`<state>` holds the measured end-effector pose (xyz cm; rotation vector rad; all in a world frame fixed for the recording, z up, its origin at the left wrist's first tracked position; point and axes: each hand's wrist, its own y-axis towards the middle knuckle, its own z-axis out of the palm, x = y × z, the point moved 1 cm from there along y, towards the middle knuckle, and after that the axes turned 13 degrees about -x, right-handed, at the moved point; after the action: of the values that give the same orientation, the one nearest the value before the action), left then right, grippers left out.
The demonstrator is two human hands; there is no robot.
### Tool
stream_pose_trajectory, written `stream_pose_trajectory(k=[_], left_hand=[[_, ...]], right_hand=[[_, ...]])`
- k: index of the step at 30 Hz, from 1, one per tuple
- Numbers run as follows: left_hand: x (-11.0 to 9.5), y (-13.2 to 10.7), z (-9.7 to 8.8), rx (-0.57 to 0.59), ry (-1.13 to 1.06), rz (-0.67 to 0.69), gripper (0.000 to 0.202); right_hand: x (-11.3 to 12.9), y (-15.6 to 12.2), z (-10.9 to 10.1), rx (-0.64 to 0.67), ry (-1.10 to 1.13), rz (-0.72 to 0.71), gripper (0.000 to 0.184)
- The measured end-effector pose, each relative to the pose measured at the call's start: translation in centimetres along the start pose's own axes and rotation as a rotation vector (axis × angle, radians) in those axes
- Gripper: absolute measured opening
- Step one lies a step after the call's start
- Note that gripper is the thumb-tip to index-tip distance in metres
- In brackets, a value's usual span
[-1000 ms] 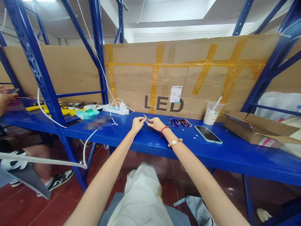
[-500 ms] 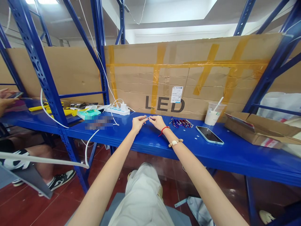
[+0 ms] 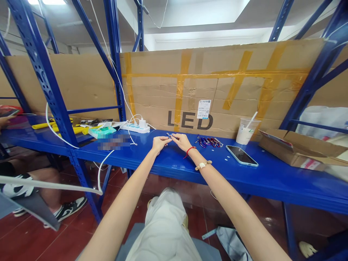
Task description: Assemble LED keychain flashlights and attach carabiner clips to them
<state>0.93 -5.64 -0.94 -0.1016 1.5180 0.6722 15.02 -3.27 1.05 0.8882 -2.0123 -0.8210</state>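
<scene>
Blue shelf (image 3: 272, 177), cardboard sheet (image 3: 244, 90) standing behind it. Phone (image 3: 241, 155) lies flat to your right. Your left hand (image 3: 158, 143) and right hand (image 3: 182, 141) meet over the shelf, near the clip pile (image 3: 209, 141). Both hands pinch one small clip (image 3: 170, 136) between their fingertips.

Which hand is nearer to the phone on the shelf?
Right. The right hand is left of the phone; the left hand is farther left. Both pinch a small part.

shelf (image 3: 190, 163) blue | carton (image 3: 244, 94) brown, yellow tape | cup (image 3: 246, 131) clear | wrist cord (image 3: 189, 149) red
</scene>
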Motion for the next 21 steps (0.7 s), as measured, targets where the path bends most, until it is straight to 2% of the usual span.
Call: stream_pose_trajectory(k=[6,10,14,18,21], left_hand=[[0.2,-0.5,0.3,0.082,0.093,0.034,0.033],[0.3,-0.1,-0.2,-0.022,0.161,0.096,0.025],[0.3,0.4,-0.8,-0.152,0.214,0.177,0.019],[-0.4,0.0,-0.7,-0.150,0.245,0.278,0.020],[-1.1,-0.7,-0.6,-0.106,0.265,0.366,0.017]], right_hand=[[0.6,0.5,0.6,0.013,0.018,0.046,0.030],[-0.6,0.6,0.6,0.076,-0.054,0.129,0.026],[-2.5,0.0,-0.3,0.137,-0.130,0.250,0.022],[-2.7,-0.3,-1.1,0.094,-0.113,0.348,0.019],[-1.5,-0.2,-1.1,0.042,-0.008,0.376,0.036]])
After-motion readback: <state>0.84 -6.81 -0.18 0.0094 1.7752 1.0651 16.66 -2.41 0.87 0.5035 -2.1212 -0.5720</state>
